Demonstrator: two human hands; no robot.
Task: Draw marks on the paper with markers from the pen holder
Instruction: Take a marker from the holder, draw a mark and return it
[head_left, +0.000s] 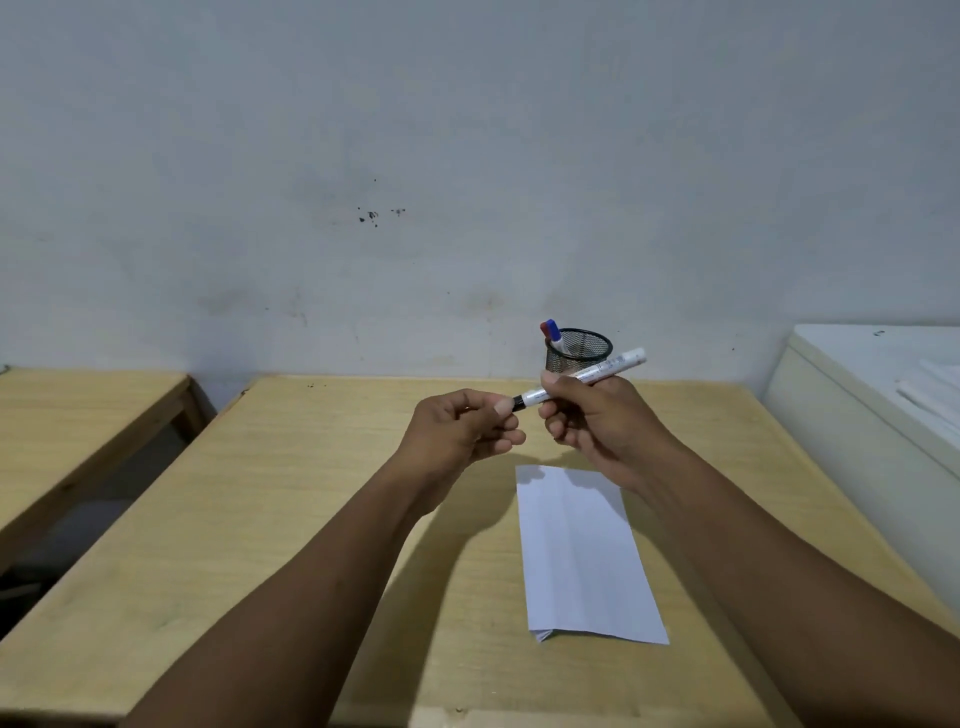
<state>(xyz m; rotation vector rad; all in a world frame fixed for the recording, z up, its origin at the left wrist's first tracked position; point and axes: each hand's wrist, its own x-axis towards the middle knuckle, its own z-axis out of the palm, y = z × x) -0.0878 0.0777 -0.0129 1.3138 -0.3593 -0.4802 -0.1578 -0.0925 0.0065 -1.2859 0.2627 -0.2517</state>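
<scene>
- Here, the right hand (592, 421) grips a white marker (587, 375) above the counter (260, 519).
- The left hand (462, 428) pinches its black cap end.
- The paper (582, 556) lies below the hands.
- The holder (579, 351) stands behind, with two markers inside.

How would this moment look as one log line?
right hand: holds marker | left hand: on black cap end | paper: unmarked | pen holder: two markers inside

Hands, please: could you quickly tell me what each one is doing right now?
Left hand: closed on the black cap end of the marker.
Right hand: closed around the marker's white barrel, above the paper.
</scene>
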